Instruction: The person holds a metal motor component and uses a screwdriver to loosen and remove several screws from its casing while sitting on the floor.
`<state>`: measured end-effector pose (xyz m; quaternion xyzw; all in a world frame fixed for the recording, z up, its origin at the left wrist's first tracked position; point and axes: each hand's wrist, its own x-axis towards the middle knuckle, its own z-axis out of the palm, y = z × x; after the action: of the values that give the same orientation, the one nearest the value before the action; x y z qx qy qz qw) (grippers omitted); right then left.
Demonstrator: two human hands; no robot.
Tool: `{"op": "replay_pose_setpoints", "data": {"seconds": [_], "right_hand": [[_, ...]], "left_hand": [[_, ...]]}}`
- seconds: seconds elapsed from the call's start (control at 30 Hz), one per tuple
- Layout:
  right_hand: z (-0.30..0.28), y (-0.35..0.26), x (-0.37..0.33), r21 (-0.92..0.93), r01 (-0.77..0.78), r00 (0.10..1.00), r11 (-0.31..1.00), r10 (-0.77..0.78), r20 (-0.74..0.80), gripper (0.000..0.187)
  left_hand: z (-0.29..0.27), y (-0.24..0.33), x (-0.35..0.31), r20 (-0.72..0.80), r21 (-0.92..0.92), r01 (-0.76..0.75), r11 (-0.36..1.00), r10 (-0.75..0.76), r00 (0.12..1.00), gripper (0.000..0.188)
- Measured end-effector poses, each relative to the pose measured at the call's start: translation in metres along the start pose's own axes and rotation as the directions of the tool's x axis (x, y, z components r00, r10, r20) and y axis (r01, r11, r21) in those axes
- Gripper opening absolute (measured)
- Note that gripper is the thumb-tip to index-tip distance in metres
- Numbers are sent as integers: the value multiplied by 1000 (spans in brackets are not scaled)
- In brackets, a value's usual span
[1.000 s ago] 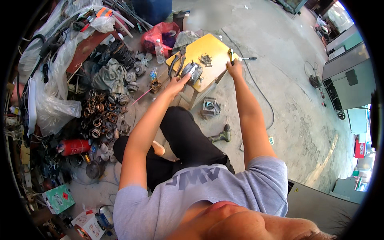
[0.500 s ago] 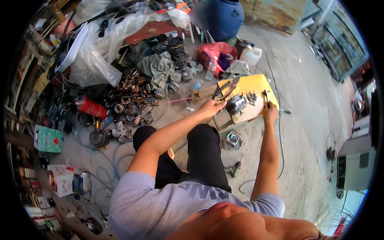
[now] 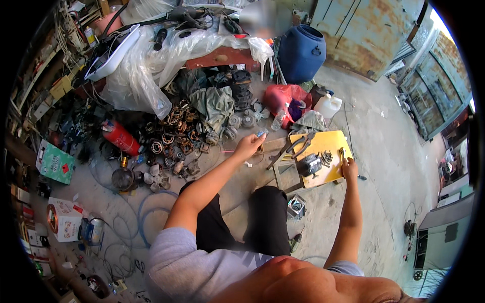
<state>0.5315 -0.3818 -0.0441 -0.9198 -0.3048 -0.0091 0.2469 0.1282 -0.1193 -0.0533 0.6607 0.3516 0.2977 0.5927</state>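
Observation:
My left hand (image 3: 249,146) reaches over the floor beyond my knees, its fingers closed around a small blue-and-clear plastic thing (image 3: 261,133). Its exact kind is too small to make out. On the right, my right hand (image 3: 349,168) grips what looks like a hammer (image 3: 342,153) at the edge of a low stool with a yellow top (image 3: 331,139). Between the hands, a round metal motor part (image 3: 309,164) lies on that top beside a small heap of bolts (image 3: 326,158). Large dark pliers (image 3: 301,144) rest at its left side.
Copper coils and motor scraps (image 3: 184,118) lie in a heap to the left, near a red fire extinguisher (image 3: 120,137). A blue barrel (image 3: 301,53), red bag (image 3: 287,101) and white jug (image 3: 328,106) stand behind the stool. A metal housing (image 3: 296,206) sits by my knee.
My left hand has left the motor part and moved left to the small blue-and-clear thing. My right hand stays on the hammer at the stool's right edge. The view has shifted.

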Motion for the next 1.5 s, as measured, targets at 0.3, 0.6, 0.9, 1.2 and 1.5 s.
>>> {"op": "replay_pose_setpoints", "data": {"seconds": [0.3,0.6,0.9,1.2,1.5], "right_hand": [[-20,-309,65,253,674,738,694,-647,-191,29],[41,-596,144,94,640,751,762,-595,-288,39],[42,-656,172,-108,521,853,847,-515,83,45],[37,-661,168,-262,542,754,799,-600,-269,25],[-54,-644,158,34,832,390,554,-540,-746,18]], "left_hand": [[-29,-10,24,-60,-374,103,922,-134,989,36],[-60,15,43,-62,-479,132,868,-184,981,29],[-89,-6,68,-89,-391,-4,920,-33,996,27],[-102,-14,76,-108,-346,-47,937,10,994,31],[-122,-6,58,-156,-246,-38,968,-1,988,26]]}}
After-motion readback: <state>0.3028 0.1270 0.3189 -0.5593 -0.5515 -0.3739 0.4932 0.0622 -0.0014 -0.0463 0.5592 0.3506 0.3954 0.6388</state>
